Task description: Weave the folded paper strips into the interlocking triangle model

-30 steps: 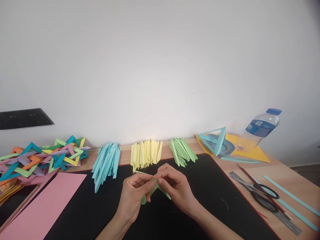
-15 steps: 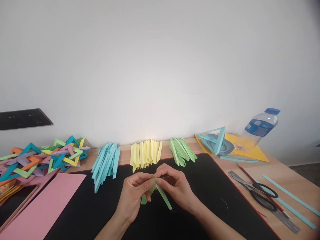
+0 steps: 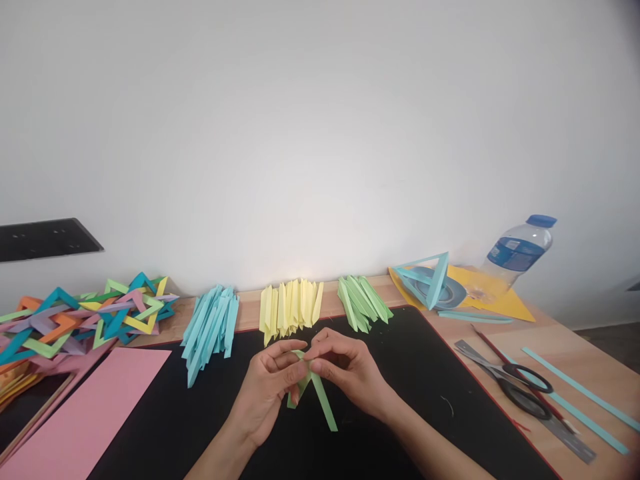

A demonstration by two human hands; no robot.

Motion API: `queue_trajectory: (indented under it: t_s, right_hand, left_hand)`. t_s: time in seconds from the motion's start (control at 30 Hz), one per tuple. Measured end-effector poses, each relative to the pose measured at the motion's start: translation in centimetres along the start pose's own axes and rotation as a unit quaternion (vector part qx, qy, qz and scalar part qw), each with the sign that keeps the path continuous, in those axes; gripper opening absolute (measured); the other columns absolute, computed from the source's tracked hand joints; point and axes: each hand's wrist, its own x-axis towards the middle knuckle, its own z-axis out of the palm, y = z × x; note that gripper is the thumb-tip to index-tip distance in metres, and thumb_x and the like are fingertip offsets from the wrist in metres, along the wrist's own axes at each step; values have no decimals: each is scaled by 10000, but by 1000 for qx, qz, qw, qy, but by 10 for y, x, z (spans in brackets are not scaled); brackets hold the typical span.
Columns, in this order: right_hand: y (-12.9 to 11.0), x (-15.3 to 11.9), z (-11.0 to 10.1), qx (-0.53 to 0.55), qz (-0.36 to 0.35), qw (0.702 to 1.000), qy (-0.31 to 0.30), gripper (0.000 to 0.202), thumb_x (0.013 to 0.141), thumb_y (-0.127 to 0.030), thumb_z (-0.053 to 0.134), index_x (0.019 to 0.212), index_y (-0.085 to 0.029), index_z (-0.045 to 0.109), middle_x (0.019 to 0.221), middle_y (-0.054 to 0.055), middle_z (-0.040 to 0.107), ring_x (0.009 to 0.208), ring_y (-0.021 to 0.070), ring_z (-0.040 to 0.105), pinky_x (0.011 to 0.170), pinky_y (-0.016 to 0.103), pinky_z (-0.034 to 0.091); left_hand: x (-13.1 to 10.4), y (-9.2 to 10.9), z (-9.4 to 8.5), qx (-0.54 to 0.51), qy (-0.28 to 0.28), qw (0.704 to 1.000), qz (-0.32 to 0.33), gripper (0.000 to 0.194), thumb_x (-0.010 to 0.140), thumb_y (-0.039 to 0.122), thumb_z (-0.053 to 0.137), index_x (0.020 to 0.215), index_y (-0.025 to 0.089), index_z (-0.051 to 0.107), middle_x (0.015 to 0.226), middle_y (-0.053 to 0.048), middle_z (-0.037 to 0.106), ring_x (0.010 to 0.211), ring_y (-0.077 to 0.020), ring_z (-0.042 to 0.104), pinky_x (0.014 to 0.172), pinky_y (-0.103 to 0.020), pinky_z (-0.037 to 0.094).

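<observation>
Between my two hands, above the black mat [image 3: 390, 427], is a folded green paper strip [image 3: 325, 402]. My left hand [image 3: 273, 377] pinches it near its top, thumb against the fingers. My right hand [image 3: 345, 367] grips the same spot with thumb and forefinger, touching the left fingertips. One leg of the strip hangs down to the right; another shows partly behind the left fingers. The fold itself is mostly hidden by my fingertips. Beyond my hands lie piles of yellow folded strips [image 3: 291, 308], green folded strips [image 3: 364, 303] and blue folded strips [image 3: 210, 327].
Coloured paper stars [image 3: 120, 310] and a pink sheet [image 3: 95, 413] lie on the left. To the right are scissors [image 3: 525, 391], a metal ruler [image 3: 570, 440], a red pencil [image 3: 493, 343] and blue strips [image 3: 585, 387]. A tape roll [image 3: 453, 293] and a water bottle [image 3: 520, 253] stand behind.
The green strip's hanging leg has swung to a steeper angle, its end lower and slightly left. My left forefinger has lifted a little; both hands stay together on the strip.
</observation>
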Motion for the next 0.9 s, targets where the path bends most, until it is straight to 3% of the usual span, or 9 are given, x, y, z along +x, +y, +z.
queue_trajectory:
  t_s: [0.27,0.43,0.53,0.7,0.9]
  right_hand:
    - [1,1,-2,18,7,1000,13,140,773,-338,685,816,-211,726,805,22,536,685,125,520,596,252,430]
    - [2,1,-1,-2,6,1000,17,147,773,-344,682,803,-205,718,797,24,543,698,131,526,604,253,436]
    - [3,1,-1,-15,2,999,28,123,776,-322,678,807,-209,715,801,23,543,710,135,531,614,253,439]
    - [2,0,-1,-40,-22,998,38,82,796,-271,654,830,-221,709,813,28,536,753,152,536,656,270,445]
    - [-3,-2,0,-95,-38,993,51,72,811,-225,632,827,-216,702,802,26,541,759,154,539,682,279,446]
  left_hand:
    - [-3,7,-2,51,-41,998,17,474,597,209,830,1027,141,641,718,-22,659,507,-70,466,414,-176,400]
    - [-3,7,-2,80,-40,996,25,465,610,222,816,1036,160,640,706,-10,644,512,-76,455,414,-176,389]
    - [-5,7,1,123,-11,991,41,446,586,250,819,995,167,662,743,-31,655,547,-109,499,387,-172,375]
    - [-10,5,7,253,87,953,140,263,579,237,805,826,176,740,780,-47,688,446,-77,432,379,-191,345]
    - [-12,-1,7,319,93,910,249,144,625,212,778,768,224,767,778,-53,720,572,-169,574,439,-218,378]
